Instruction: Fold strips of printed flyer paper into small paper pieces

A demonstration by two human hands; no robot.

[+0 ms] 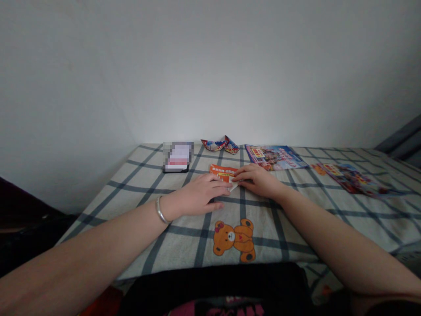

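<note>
A small orange printed paper [221, 171] with white lettering lies on the checked cloth, its near edge turned up to show a white underside. My left hand [205, 193], with a silver bangle [160, 210] at the wrist, holds down the paper's left and near side, fingers together and thumb apart. From the other side, my right hand [256, 179] grips the right part of the paper with bent fingers near the white fold. Both hands hide parts of the sheet. A brown bear print [234, 239] on the cloth is just in front of them.
Beyond the hands stand folded paper pieces [220, 145] near the wall [210, 79]. To their left lies a phone [179, 157], its screen lit and partly blurred. Two colourful leaflets, one farther back [279, 158] and one nearer [357, 177], lie on the right.
</note>
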